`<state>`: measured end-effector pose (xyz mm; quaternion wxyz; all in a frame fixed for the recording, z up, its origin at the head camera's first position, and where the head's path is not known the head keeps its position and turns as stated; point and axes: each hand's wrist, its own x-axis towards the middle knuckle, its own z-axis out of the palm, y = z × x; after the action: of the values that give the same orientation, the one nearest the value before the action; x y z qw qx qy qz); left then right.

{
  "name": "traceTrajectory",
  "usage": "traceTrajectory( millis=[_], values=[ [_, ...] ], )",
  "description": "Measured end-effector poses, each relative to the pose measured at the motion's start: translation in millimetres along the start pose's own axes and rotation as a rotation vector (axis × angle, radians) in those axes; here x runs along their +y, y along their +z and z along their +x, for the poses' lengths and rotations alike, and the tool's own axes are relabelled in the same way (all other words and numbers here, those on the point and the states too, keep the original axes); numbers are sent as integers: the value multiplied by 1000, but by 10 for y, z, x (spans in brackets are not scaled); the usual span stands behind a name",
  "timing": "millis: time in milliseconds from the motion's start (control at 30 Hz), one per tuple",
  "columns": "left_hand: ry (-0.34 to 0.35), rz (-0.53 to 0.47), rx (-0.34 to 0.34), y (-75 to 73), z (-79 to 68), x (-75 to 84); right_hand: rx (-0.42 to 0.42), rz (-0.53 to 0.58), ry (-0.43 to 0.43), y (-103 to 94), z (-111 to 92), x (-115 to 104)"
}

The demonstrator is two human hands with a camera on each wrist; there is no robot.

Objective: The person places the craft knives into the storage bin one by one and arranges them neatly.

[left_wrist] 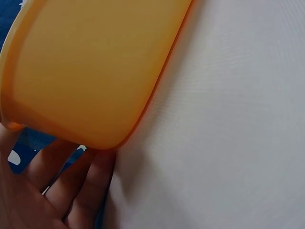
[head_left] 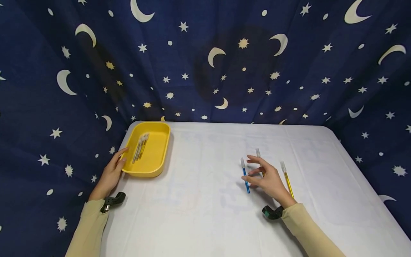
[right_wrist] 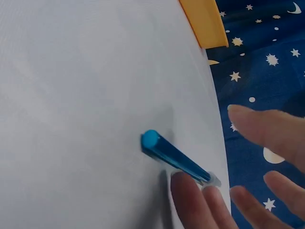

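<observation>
My left hand (head_left: pixel 110 175) grips the near left corner of a yellow tray (head_left: pixel 162 160), its fingers along the outside. Inside that tray lie several slim pen-shaped tools (head_left: pixel 139 148) with translucent caps, silver and yellow. Over the tabletop, my right hand (head_left: pixel 268 180) is spread with fingers apart and holds nothing. Just beneath its fingers lies a blue pen-shaped tool (right_wrist: pixel 174 156), with its clear cap toward the far side. Partly covered by this hand is another capped tool (head_left: pixel 258 152). A yellow capped tool (head_left: pixel 288 180) lies to the right, beside the wrist.
A white cloth (head_left: pixel 192 214) covers the table. Dark blue curtains (head_left: pixel 192 64) with moons and stars hang behind it and at both sides. Each wrist wears a black camera mount (head_left: pixel 272 212).
</observation>
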<state>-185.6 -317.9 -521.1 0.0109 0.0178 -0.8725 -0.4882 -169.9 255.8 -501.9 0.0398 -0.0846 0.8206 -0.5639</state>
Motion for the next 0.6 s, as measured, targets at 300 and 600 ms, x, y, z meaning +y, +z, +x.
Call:
traceTrajectory(
  millis=[300, 600],
  values=[
    [-4, -20, -1, 5, -4, -12, 16, -64, 37, 66, 28, 63],
    [-2, -24, 2, 15, -8, -6, -10, -143, 44, 71, 63, 105]
  ],
)
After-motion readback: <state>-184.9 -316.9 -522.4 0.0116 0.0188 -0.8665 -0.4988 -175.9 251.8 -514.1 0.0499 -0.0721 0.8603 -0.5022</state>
